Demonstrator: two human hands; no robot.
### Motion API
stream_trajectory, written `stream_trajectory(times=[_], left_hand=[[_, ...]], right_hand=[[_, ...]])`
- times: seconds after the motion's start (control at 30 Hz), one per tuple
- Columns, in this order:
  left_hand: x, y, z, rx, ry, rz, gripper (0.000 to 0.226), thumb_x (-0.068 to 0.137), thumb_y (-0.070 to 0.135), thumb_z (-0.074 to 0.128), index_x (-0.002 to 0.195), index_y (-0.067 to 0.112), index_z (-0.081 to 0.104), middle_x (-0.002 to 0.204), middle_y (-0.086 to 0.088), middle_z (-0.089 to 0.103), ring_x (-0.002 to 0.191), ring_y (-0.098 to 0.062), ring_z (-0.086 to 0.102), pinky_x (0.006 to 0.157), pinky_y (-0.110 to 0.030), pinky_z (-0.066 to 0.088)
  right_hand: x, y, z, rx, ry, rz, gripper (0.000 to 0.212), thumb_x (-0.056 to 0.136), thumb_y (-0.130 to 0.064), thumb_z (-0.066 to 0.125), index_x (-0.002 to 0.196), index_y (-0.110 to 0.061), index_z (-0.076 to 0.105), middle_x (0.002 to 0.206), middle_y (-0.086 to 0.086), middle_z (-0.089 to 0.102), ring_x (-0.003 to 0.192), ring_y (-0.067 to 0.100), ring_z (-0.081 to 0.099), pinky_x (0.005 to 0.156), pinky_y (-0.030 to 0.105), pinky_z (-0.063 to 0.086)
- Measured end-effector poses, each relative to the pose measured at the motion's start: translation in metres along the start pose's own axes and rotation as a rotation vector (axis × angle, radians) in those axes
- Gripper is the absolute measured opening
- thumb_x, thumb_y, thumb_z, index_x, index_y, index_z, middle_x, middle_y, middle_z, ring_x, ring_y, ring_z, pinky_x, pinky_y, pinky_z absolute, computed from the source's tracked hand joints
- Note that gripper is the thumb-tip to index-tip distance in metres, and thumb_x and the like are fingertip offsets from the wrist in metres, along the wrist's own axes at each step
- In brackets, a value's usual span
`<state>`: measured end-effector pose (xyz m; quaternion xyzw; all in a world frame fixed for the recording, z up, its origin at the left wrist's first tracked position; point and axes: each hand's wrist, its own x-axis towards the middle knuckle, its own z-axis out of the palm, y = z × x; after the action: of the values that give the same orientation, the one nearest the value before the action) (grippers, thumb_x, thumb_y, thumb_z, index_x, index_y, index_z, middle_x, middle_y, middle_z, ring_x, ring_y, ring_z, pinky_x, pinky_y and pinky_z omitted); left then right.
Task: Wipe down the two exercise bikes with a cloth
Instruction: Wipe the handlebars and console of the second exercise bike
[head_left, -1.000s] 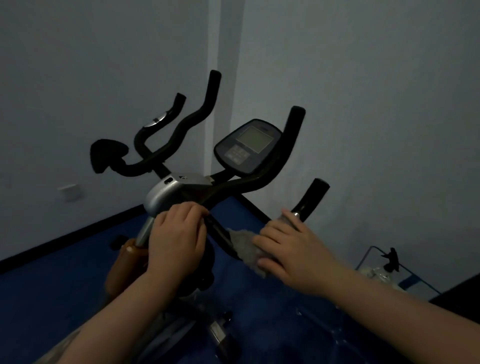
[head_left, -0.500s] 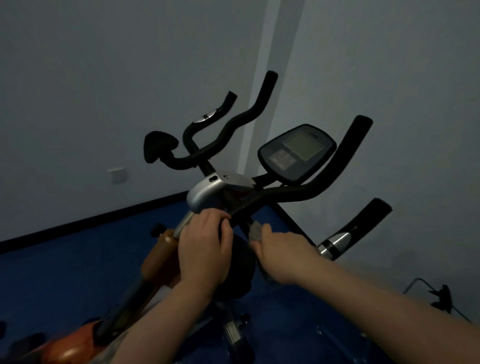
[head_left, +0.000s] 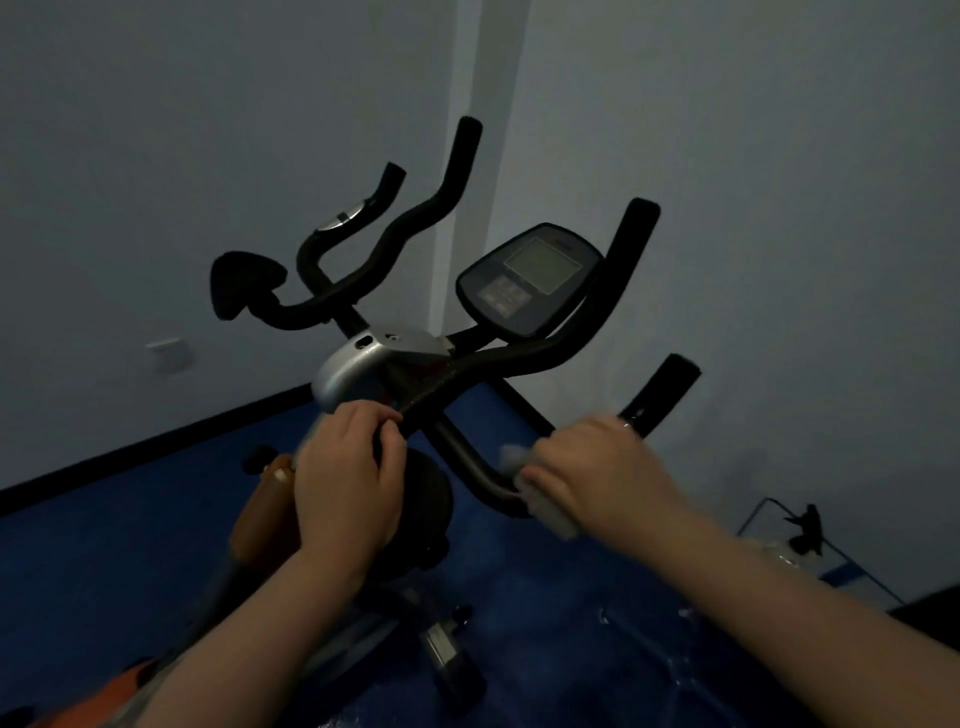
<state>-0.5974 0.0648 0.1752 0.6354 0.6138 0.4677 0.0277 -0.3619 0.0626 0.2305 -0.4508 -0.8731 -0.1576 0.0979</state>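
An exercise bike (head_left: 363, 364) with black foam handlebars, a silver stem cover and a dark console (head_left: 530, 280) stands in the room corner. My left hand (head_left: 348, 483) grips the bike's post just under the silver cover. My right hand (head_left: 597, 467) is wrapped around the lower right handlebar with a grey cloth (head_left: 540, 506) pressed between palm and bar. Bits of the cloth stick out at the thumb side and below the fingers. The bar's black end (head_left: 665, 389) rises beyond my right hand. No second bike is visible.
Grey walls meet in a corner right behind the handlebars. The floor (head_left: 104, 561) is blue with a black skirting strip. An orange part of the frame (head_left: 260, 514) sits below my left hand. A thin wire stand with a clip (head_left: 800, 530) stands at the right.
My right hand with the cloth has slid outward along the lower right bar, from near the stem to the bend. The left hand has kept its grip. The camera view shifted slightly.
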Motion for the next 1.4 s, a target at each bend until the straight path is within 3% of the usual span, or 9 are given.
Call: stream_trajectory(times=[0.13,0.3,0.37,0.5,0.63,0.8,0.97,1.13,1.4], left_hand=[[-0.002,0.001,-0.001,0.008,-0.008,-0.009,0.021,0.091,0.028,0.039,0.09,0.021,0.059,0.088,0.006,0.059,0.079,-0.012,0.052,0.071,-0.034,0.043],[-0.003,0.003,-0.003,-0.043,-0.003,-0.068,0.011,0.091,0.025,0.048,0.09,0.022,0.058,0.086,0.009,0.057,0.08,-0.007,0.051,0.07,-0.031,0.044],[-0.003,0.003,-0.004,-0.097,-0.005,-0.108,0.008,0.091,0.026,0.049,0.09,0.026,0.057,0.085,0.014,0.054,0.078,0.002,0.048,0.068,-0.019,0.039],[-0.002,0.001,-0.006,-0.379,0.007,-0.352,0.016,0.094,0.027,0.046,0.084,0.036,0.055,0.085,0.021,0.056,0.083,0.017,0.052,0.064,-0.004,0.037],[-0.001,-0.005,-0.007,-0.584,-0.031,-0.477,0.017,0.096,0.024,0.046,0.088,0.029,0.06,0.084,0.01,0.061,0.078,0.011,0.056,0.063,0.001,0.037],[-0.007,-0.015,-0.004,-0.599,-0.01,-0.451,0.009,0.094,0.028,0.048,0.087,0.03,0.053,0.084,0.009,0.057,0.079,0.0,0.055,0.068,-0.006,0.039],[-0.011,-0.023,0.001,-0.585,-0.018,-0.431,0.017,0.088,0.051,0.042,0.084,0.036,0.047,0.083,0.012,0.052,0.078,-0.005,0.054,0.066,-0.021,0.04],[-0.01,-0.023,0.002,-0.598,-0.013,-0.398,0.016,0.086,0.053,0.039,0.084,0.038,0.046,0.083,0.015,0.05,0.079,-0.007,0.053,0.068,-0.024,0.041],[-0.012,-0.022,0.001,-0.581,-0.05,-0.409,0.026,0.087,0.054,0.036,0.074,0.033,0.044,0.077,0.009,0.048,0.072,-0.01,0.05,0.063,-0.024,0.04]], right_hand=[[-0.007,0.028,-0.006,0.021,0.167,0.213,0.037,0.091,-0.033,0.044,0.066,-0.013,0.062,0.064,0.002,0.061,0.065,0.023,0.059,0.096,0.036,0.038],[0.007,-0.026,0.007,-0.051,0.032,0.138,0.037,0.092,-0.04,0.045,0.064,-0.018,0.057,0.059,0.001,0.061,0.054,0.021,0.058,0.057,0.031,0.033],[0.021,-0.018,-0.005,0.066,-0.051,0.229,0.039,0.095,-0.048,0.039,0.078,-0.018,0.057,0.073,0.004,0.067,0.067,0.025,0.063,0.055,0.031,0.033],[0.056,-0.029,-0.025,0.395,0.167,0.417,0.029,0.095,-0.05,0.031,0.084,-0.024,0.039,0.066,-0.001,0.059,0.06,0.02,0.057,0.05,0.031,0.032],[0.1,-0.048,-0.026,0.607,0.104,0.514,0.009,0.091,-0.033,0.035,0.095,-0.026,0.038,0.073,-0.007,0.053,0.062,0.01,0.051,0.05,0.031,0.031],[0.115,-0.052,-0.004,0.515,-0.022,0.116,0.018,0.085,-0.036,0.063,0.098,-0.025,0.066,0.107,-0.005,0.051,0.097,0.011,0.05,0.084,0.031,0.044],[0.105,-0.036,0.02,0.197,-0.053,-0.242,0.036,0.087,-0.046,0.06,0.115,-0.022,0.066,0.119,0.004,0.06,0.119,0.021,0.049,0.104,0.037,0.036],[0.133,-0.051,0.022,0.143,-0.101,-0.311,0.031,0.086,-0.039,0.056,0.098,-0.012,0.064,0.098,0.007,0.063,0.093,0.025,0.059,0.079,0.041,0.05],[0.145,-0.055,0.024,0.195,-0.036,-0.451,0.02,0.079,-0.027,0.068,0.074,-0.008,0.062,0.075,0.008,0.061,0.069,0.025,0.057,0.059,0.034,0.045]])
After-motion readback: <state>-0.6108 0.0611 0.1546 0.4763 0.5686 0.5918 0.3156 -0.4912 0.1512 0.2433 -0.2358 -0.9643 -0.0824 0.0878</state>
